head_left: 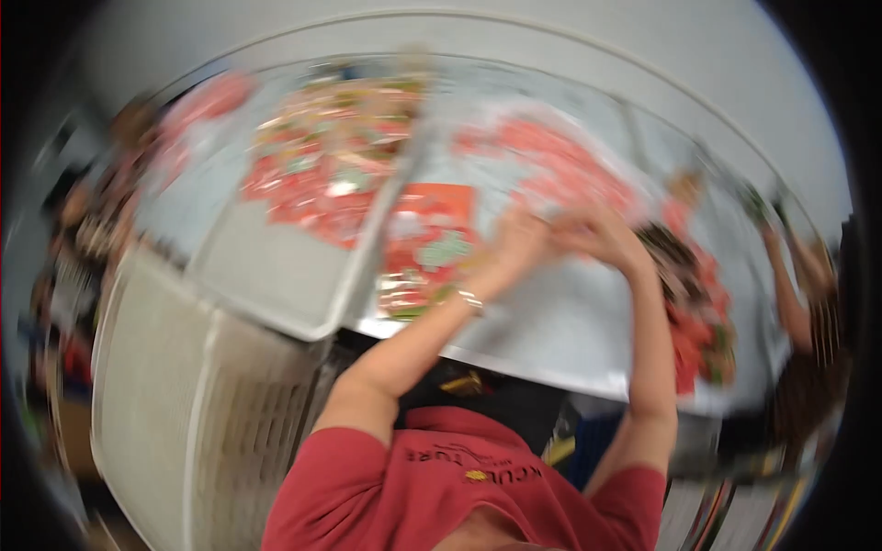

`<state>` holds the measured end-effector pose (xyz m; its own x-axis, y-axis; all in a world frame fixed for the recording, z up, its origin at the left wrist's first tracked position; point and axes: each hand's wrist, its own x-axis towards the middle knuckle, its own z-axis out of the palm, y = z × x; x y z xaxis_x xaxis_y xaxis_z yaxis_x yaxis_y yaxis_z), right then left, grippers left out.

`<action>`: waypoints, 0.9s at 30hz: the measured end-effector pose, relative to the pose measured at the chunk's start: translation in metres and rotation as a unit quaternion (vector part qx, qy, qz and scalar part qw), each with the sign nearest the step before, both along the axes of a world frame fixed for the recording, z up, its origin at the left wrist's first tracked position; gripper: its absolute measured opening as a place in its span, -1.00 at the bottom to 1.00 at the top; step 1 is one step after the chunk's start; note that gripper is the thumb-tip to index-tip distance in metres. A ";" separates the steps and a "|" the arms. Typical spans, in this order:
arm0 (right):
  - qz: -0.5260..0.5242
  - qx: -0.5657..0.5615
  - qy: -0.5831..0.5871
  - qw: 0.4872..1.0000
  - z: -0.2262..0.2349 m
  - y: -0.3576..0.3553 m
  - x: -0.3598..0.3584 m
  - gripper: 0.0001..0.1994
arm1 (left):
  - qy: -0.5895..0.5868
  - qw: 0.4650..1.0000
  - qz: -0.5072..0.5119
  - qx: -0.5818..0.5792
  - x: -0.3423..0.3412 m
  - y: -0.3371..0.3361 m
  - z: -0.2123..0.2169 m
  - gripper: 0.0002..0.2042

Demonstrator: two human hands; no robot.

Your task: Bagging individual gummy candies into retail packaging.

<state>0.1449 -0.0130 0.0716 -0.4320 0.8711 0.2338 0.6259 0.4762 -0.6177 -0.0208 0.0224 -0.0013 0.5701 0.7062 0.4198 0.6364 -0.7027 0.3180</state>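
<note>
My left hand (525, 242) and my right hand (593, 228) meet fingertip to fingertip over the table, blurred by motion. Both look closed, fingers bent and pressed together; whatever is between them is too small and smeared to name. Just beyond them lies a spread pile of pinkish-red pieces (570, 156) on clear or white plastic. Beside my left forearm is a flat red, green and white printed packet (427, 248), shiny like plastic. To the right of my right forearm sits a heap of red and dark bundled items (698, 303).
At left, a white tray (276, 275) holds many similar shiny packets (340, 156). A pale slatted plastic crate (202, 404) stands below it. A pink plastic bag (207, 101) lies at the far left. Another person's arm (788, 289) reaches in at the right.
</note>
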 end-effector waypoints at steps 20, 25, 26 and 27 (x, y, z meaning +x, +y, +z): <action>-0.172 0.235 0.019 0.956 -0.063 0.033 -0.018 -0.62 | -0.392 0.899 0.011 -0.197 0.017 -0.018 -0.022 -0.84; -0.188 0.223 -0.132 0.947 -0.064 0.032 0.002 -0.62 | -0.421 0.887 0.021 -0.189 0.025 -0.025 -0.012 -0.85; -0.197 0.217 -0.136 0.946 -0.068 0.028 0.004 -0.62 | -0.406 0.879 0.017 -0.251 0.027 -0.030 -0.008 -0.86; -0.222 0.165 0.019 0.961 -0.059 0.019 -0.009 -0.65 | -0.484 0.847 0.046 -0.215 0.033 -0.028 -0.013 -0.89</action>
